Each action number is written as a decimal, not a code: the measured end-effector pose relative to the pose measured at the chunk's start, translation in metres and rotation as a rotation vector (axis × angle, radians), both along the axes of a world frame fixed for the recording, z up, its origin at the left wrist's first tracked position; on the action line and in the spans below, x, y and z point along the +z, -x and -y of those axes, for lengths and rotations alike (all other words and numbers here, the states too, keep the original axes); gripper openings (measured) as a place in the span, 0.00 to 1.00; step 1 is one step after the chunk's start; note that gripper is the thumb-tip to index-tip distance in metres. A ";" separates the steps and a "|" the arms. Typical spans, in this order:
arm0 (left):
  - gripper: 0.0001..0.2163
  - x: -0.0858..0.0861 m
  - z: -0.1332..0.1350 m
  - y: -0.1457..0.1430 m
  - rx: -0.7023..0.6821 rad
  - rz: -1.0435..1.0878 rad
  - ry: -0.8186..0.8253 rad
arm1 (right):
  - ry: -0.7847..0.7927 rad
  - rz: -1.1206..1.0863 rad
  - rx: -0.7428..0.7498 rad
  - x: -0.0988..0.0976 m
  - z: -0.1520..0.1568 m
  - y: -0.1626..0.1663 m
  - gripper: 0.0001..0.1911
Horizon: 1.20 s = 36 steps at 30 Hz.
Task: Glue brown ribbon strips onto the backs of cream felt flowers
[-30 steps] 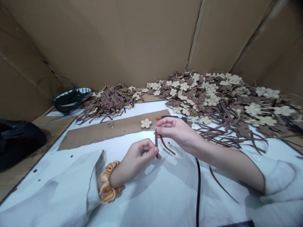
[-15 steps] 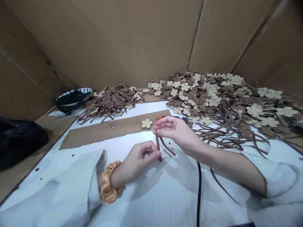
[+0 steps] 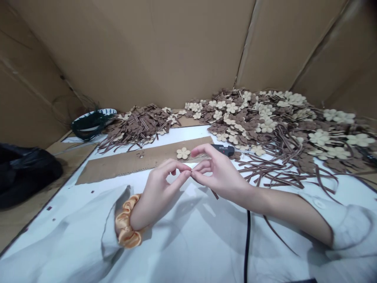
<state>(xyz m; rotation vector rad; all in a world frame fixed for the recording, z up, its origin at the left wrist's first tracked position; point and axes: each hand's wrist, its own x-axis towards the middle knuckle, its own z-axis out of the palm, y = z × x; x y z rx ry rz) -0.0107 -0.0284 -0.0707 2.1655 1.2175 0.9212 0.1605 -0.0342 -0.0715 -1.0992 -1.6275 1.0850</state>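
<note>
My left hand (image 3: 165,184) and my right hand (image 3: 215,173) meet fingertip to fingertip above the white board. Both pinch a thin brown ribbon (image 3: 215,194), mostly hidden by the fingers; one end hangs below my right hand. Just beyond the fingertips, a cream felt flower (image 3: 183,153) rests on a cardboard strip (image 3: 112,169). Behind my right hand lies a black tool, apparently a glue gun (image 3: 223,149), its front part covered by the hand.
A large heap of brown and cream felt flowers (image 3: 265,118) fills the back right, with loose brown ribbons (image 3: 273,173) before it. Another pile (image 3: 141,125) sits back left beside a bowl (image 3: 88,125). A black bag (image 3: 26,177) is far left. A black cord (image 3: 247,243) runs toward me.
My left hand has risen to my right hand's fingertips, bringing the ribbon's lower end up. My right hand has dipped slightly. The ribbon is now mostly hidden.
</note>
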 end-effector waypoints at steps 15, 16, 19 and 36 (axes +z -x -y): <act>0.07 0.008 -0.003 0.002 -0.018 -0.322 -0.192 | 0.387 -0.153 0.076 0.001 -0.006 0.003 0.16; 0.06 0.010 -0.006 0.003 -0.017 -0.312 -0.182 | 0.407 -0.151 0.088 0.001 -0.007 0.003 0.16; 0.06 0.019 -0.012 0.005 -0.015 -0.309 -0.137 | 0.463 -0.108 0.147 0.005 -0.009 0.000 0.11; 0.13 0.034 -0.014 0.006 -0.082 -0.219 0.124 | 0.482 -0.227 0.152 0.005 -0.007 -0.001 0.07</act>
